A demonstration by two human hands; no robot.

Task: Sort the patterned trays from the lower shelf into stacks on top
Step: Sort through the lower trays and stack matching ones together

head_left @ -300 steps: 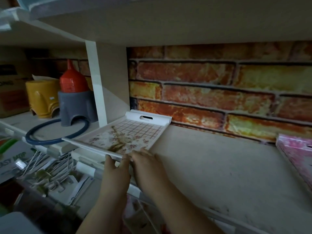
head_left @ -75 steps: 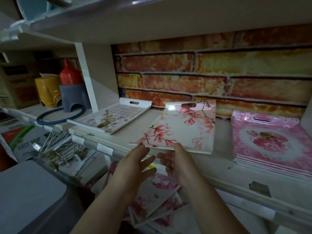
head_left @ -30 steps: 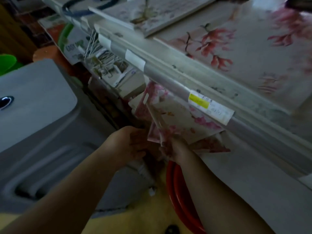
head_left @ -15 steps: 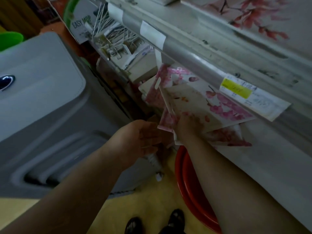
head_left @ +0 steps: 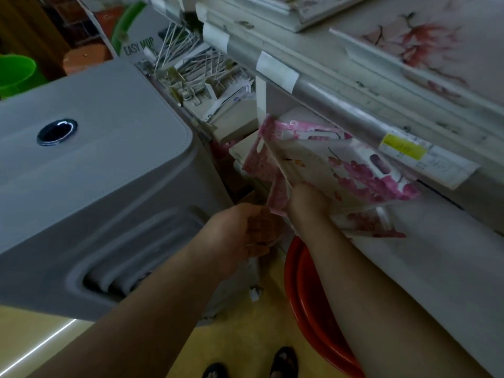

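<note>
**Hands at the lower shelf, floral trays tilted out**

Head view: dim shop aisle, yellow floor, pale shelf edge (head_left: 321,88) running diagonally with white labels and a yellow price tag (head_left: 403,148). Below that edge, jumbled patterned trays (head_left: 275,159) leaning out of the lower shelf. Right hand (head_left: 308,203) gripping the near corner of a cream tray with pink blossoms (head_left: 351,175), fingers hidden beneath it, thumb side on top; slotted handle at the far end, just under the price tag. Left hand (head_left: 245,230) close beside, palm turned toward the trays, fingers loosely curled, holding nothing visible. On the upper shelf, blossom tray (head_left: 420,47) lying flat. Grey plastic bin lid (head_left: 90,170) to the left, red basin (head_left: 305,290) under the right forearm.
</note>
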